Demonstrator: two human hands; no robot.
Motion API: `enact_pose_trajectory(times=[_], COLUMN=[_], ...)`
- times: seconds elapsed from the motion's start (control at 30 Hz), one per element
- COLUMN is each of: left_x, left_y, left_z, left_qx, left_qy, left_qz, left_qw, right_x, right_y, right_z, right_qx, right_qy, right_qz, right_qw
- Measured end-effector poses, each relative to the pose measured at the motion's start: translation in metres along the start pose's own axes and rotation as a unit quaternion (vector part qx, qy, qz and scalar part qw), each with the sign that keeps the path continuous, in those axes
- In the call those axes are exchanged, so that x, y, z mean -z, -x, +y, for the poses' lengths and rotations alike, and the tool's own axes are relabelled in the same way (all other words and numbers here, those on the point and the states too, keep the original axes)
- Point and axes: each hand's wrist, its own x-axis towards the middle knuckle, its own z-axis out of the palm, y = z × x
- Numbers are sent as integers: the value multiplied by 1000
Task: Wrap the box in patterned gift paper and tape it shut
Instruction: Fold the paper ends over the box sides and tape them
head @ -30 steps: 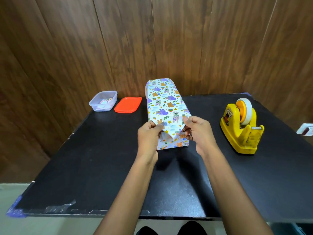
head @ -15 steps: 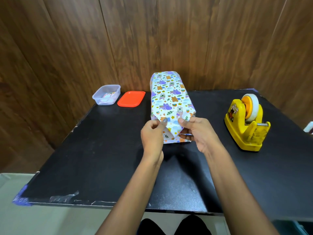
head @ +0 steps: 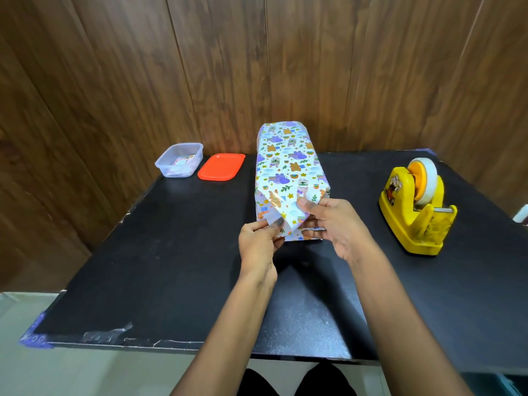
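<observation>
A long box (head: 288,167) covered in white gift paper with colourful cartoon animals lies lengthwise on the black table (head: 171,252), its far end towards the wooden wall. At its near end the top paper flap is folded down into a point. My left hand (head: 258,247) pinches the tip of that flap at the lower left. My right hand (head: 334,224) holds the flap's right side, thumb pressed on the paper against the box end. The lower part of the near end is hidden behind my hands.
A yellow tape dispenser (head: 417,207) with a roll of clear tape stands to the right of the box. At the back left sit a clear plastic container (head: 180,160) and its orange lid (head: 221,166). Wooden panelling rises behind the table.
The top flap has been folded further down over the near end of the box, and both hands have moved down with it. My head view has shifted slightly.
</observation>
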Motion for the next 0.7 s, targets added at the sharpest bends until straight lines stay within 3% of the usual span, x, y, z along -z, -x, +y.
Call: enact_pose_trajectory(times=[0.17,0.37,0.6,0.7], left_x=[-3,-4,-3,-2], left_y=[4,7,0,-2], left_z=[1,3,-2,2], left_qx=[-75,-157,-262,-269], left_qy=[47,0,-146,-184], left_qz=[12,-13,-20,10], left_qw=[996,987,954,945], right_x=[-1,2,-4,-6], right_y=[0,-2,-4,-6], right_z=[1,0,5,8], right_qx=[-3,-1,7,8], right_qy=[-17,-53,-62,-71], right_qz=[-7,-11,-6,3], right_qw=[1000,999,998,997])
